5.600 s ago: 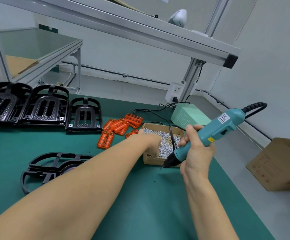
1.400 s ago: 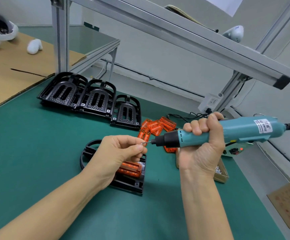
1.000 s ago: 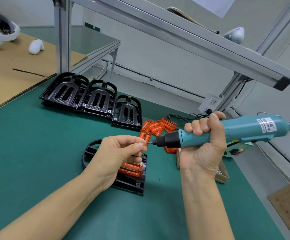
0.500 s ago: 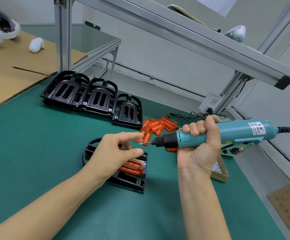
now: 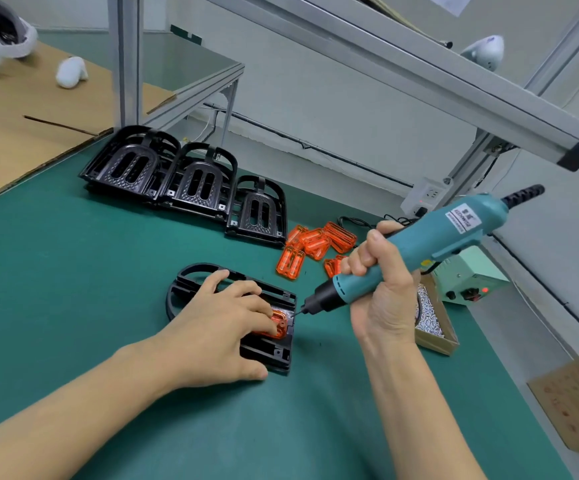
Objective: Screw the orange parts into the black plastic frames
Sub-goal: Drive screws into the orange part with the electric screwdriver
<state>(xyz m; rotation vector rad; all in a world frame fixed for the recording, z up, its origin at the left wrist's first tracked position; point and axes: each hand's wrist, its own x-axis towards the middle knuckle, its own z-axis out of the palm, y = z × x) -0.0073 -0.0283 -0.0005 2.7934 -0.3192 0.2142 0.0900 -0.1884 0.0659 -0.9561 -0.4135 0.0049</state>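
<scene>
The left hand (image 5: 219, 327), which a moment ago pinched a screw at the tip of the electric screwdriver (image 5: 409, 251) in mid-air, now lies flat across the black frame (image 5: 267, 351) on the green mat, fingers spread over the orange part (image 5: 279, 323) seated in it. The right hand (image 5: 381, 289), earlier holding the tool level at chest height, has tipped it nose-down and to the left, so the bit now meets the corner of the orange part just beside the left fingertips (image 5: 270, 311). Seconds earlier still, the left hand was reaching into the screw box (image 5: 433, 323).
</scene>
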